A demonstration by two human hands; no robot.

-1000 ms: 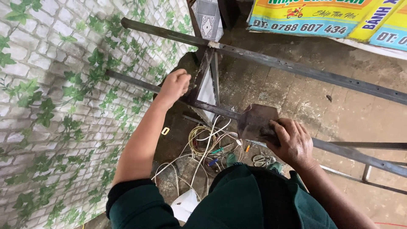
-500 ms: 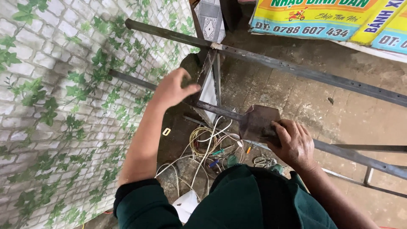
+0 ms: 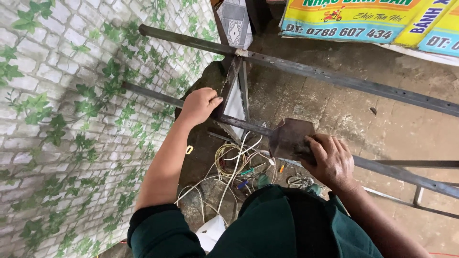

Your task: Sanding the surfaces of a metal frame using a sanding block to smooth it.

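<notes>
— Brick-patterned wall covering (image 3: pixel 62 119) with printed green ivy fills the left, and stained concrete floor (image 3: pixel 334 110) runs off to the right under a bright yellow and blue banner (image 3: pixel 363 24). What's different from a second ago?

— Mostly the left hand (image 3: pixel 198 106). A second back it sat a touch higher on the dark metal frame (image 3: pixel 334 81); now it has slid down to the joint where the short cross pieces meet the lower bar (image 3: pixel 239 125), and its fingers are curled over the metal there (thumb pointing toward the upright strut).

— And the right hand (image 3: pixel 330 162)?

— It hasn't moved to speak of. It stays clamped round a dark, rust-coloured plate-like tool (image 3: pixel 290 138) pressed against that same lower bar, fingers wrapped over its back edge, so the grip is closed, not spread.

— So what does the shift mean?

— As I judge it, the left hand has gone from steadying the frame to bracing it right at the joint, while the plate-like tool is held ready on the bar, just to the right of that joint. The two hands are near each other but apart.

— Anything beneath them?

— A tangle of white and yellow cables (image 3: pixel 234 167) on the ground, with a few small coloured bits among them (too small to tell what). The person's dark green sleeves (image 3: pixel 158 229) fill the bottom of the view.
</notes>
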